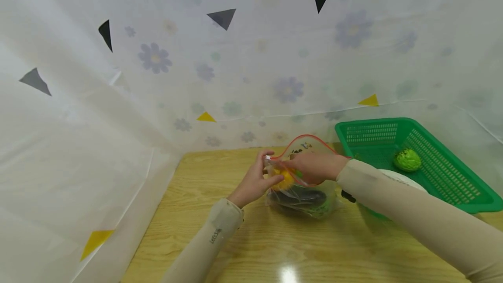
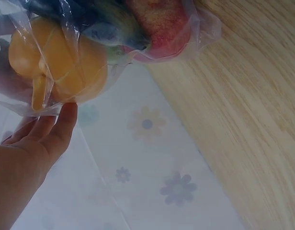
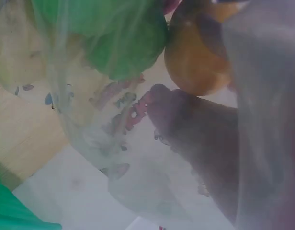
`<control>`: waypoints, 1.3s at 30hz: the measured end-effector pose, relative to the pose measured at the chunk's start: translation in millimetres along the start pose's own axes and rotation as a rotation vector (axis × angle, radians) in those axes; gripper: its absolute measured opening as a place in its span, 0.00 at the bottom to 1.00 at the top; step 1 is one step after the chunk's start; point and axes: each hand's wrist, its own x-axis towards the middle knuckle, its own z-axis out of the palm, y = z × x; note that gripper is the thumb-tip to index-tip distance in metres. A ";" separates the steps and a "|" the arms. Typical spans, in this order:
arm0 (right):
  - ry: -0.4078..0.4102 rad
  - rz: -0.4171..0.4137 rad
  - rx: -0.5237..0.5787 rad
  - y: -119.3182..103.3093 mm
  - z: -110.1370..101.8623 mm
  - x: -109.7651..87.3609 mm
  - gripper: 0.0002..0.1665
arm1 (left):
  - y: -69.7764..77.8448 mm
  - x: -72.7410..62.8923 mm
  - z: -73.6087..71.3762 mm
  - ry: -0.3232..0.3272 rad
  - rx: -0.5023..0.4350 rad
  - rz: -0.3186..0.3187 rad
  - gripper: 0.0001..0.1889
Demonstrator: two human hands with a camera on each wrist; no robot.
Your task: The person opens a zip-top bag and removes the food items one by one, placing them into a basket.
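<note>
A clear zip bag (image 1: 300,206) with a red-edged mouth stands on the table, packed with produce. Through its plastic show a yellow bell pepper (image 2: 66,62), a dark eggplant (image 1: 300,195), a green vegetable (image 3: 123,48) and a reddish fruit (image 2: 162,28). My left hand (image 1: 255,180) holds the bag at its left side, near the white zip slider, thumb in front by the pepper and fingers behind. My right hand (image 1: 314,166) reaches into the bag's mouth, its index finger extended at the pepper. Its other fingers are partly hidden by plastic.
A green plastic basket (image 1: 377,143) stands to the right, holding a light green round vegetable (image 1: 407,160) and a white item (image 1: 404,178) partly behind my right sleeve. The wooden table (image 1: 204,178) ends at a patterned white sheet (image 1: 235,77) behind and to the left.
</note>
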 end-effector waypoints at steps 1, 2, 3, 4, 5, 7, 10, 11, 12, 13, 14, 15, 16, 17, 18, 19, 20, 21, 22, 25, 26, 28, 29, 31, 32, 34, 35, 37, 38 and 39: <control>0.009 -0.001 -0.003 0.4 0.6 0.6 0.49 | 0.2 0.0 -0.1 0.000 0.001 0.001 0.35; 0.015 -0.001 -0.001 0.8 1.0 1.0 0.46 | 0.4 -0.1 -0.3 0.000 0.001 0.002 0.35; 0.017 -0.001 -0.001 1.3 1.5 1.2 0.45 | 0.4 0.0 -0.4 -0.001 -0.002 0.005 0.35; 0.021 -0.002 -0.001 2.0 1.9 1.2 0.42 | 0.2 0.0 -0.6 -0.001 -0.003 0.007 0.35; 0.023 0.000 0.005 2.5 2.0 0.6 0.40 | -0.1 0.1 -0.8 -0.003 -0.006 0.008 0.35; 0.034 -0.007 0.017 3.9 1.8 -1.2 0.38 | -1.0 0.3 -0.9 -0.003 -0.012 0.008 0.35; 0.085 -0.048 0.008 6.0 -0.1 -6.0 0.35 | -2.4 0.3 -0.8 0.000 -0.018 0.006 0.35; 0.108 -0.067 -0.003 6.5 -1.2 -8.3 0.33 | -2.9 0.2 -0.5 0.003 -0.024 0.005 0.35; 0.130 -0.082 -0.012 7.3 -2.4 -10.6 0.31 | -3.3 0.2 -0.3 0.004 -0.031 0.004 0.35; 0.149 -0.089 -0.019 7.6 -4.1 -13.5 0.30 | -3.9 0.3 -0.2 0.006 -0.036 0.003 0.35; 0.168 -0.099 -0.024 8.6 -5.4 -16.6 0.29 | -3.9 0.5 -0.1 0.006 -0.038 0.002 0.36; 0.181 -0.097 -0.031 9.6 -6.8 -20.2 0.28 | -3.8 1.0 0.0 0.006 -0.043 0.002 0.36; 0.183 -0.089 -0.018 10.3 -8.9 -23.9 0.28 | -3.7 1.4 0.1 0.007 -0.043 0.001 0.36; 0.186 -0.075 -0.007 10.6 -11.2 -28.3 0.29 | -3.6 1.8 0.0 0.008 -0.042 0.000 0.36; 0.185 -0.053 0.010 11.0 -13.6 -33.0 0.30 | -3.3 2.2 -0.2 0.008 -0.035 0.000 0.36; 0.188 -0.030 0.016 11.4 -16.0 -37.8 0.31 | -2.8 2.3 -0.5 0.009 -0.028 0.001 0.36; 0.192 -0.011 0.027 12.0 -18.2 -42.7 0.32 | -2.3 2.4 -0.6 0.011 -0.023 0.001 0.36; 0.192 0.016 0.036 11.8 -21.0 -47.5 0.33 | -2.2 2.3 -0.9 0.013 -0.021 0.000 0.35; 0.199 0.033 0.039 11.7 -23.9 -52.2 0.34 | -1.9 2.0 -1.2 0.016 -0.018 -0.003 0.35; 0.233 0.074 0.031 12.9 -29.8 -65.8 0.36 | -2.8 1.1 -1.9 0.017 -0.016 -0.010 0.35; 0.246 0.086 0.029 13.5 -31.5 -71.0 0.36 | -3.2 1.4 -1.8 0.015 -0.016 -0.013 0.34; 0.272 0.109 0.020 15.2 -34.3 -81.7 0.38 | -3.3 2.0 -1.3 0.013 -0.017 -0.018 0.34; 0.284 0.120 0.019 16.1 -35.5 -87.4 0.38 | -3.4 2.3 -0.9 0.012 -0.017 -0.019 0.34; 0.302 0.135 0.027 17.9 -38.3 -98.6 0.38 | -3.7 3.1 -0.3 0.013 -0.016 -0.020 0.34; 0.310 0.142 0.031 19.2 -39.7 -104.0 0.38 | -3.5 3.4 -0.1 0.014 -0.017 -0.022 0.34; 0.320 0.163 0.044 21.9 -42.6 -114.7 0.38 | -3.8 3.9 0.2 0.015 -0.019 -0.020 0.34; 0.329 0.174 0.045 23.7 -44.0 -120.2 0.39 | -4.0 4.0 0.2 0.015 -0.017 -0.020 0.35; 0.350 0.201 0.045 28.5 -46.0 -130.7 0.40 | -4.6 4.1 0.0 0.015 -0.020 -0.020 0.35; 0.358 0.216 0.041 31.5 -46.4 -136.0 0.40 | -4.6 3.8 -0.1 0.015 -0.019 -0.017 0.35; 0.370 0.229 0.042 34.8 -46.5 -141.6 0.41 | -4.9 3.6 -0.3 0.014 -0.016 -0.017 0.35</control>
